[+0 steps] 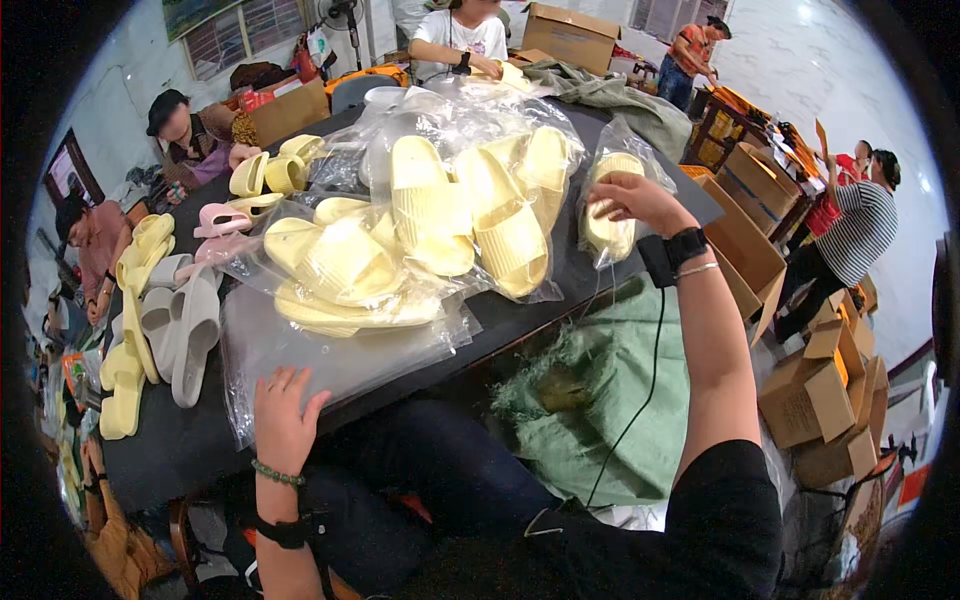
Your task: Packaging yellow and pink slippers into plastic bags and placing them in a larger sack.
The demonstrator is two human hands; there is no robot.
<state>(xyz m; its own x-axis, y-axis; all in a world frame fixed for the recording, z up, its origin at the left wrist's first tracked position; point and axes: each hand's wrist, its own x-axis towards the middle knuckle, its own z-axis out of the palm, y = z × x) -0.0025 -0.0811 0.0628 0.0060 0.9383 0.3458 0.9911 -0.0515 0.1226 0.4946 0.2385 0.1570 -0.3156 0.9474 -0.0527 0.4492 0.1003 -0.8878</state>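
My left hand (285, 415) lies flat at the table's near edge, fingers spread, on a stack of clear plastic bags (270, 350). My right hand (632, 203) is over a yellow slipper in a clear bag (610, 235) at the table's right side. Its fingers are bent and close together on the bagged slipper; the exact grip is partly hidden. Between my hands lies a heap of bagged yellow slippers (430, 205). One bagged pair (350, 265) rests on top of the empty-looking bags. Loose grey slippers (195, 335) and pink slippers (222, 235) sit left of it.
More yellow slippers (125, 390) line the left of the black table (160, 460). Across the table a person (465, 45) handles slippers. Green sacking (600, 400) hangs below the near edge. Open cardboard boxes (820, 390) stand at right. Other people work around the room.
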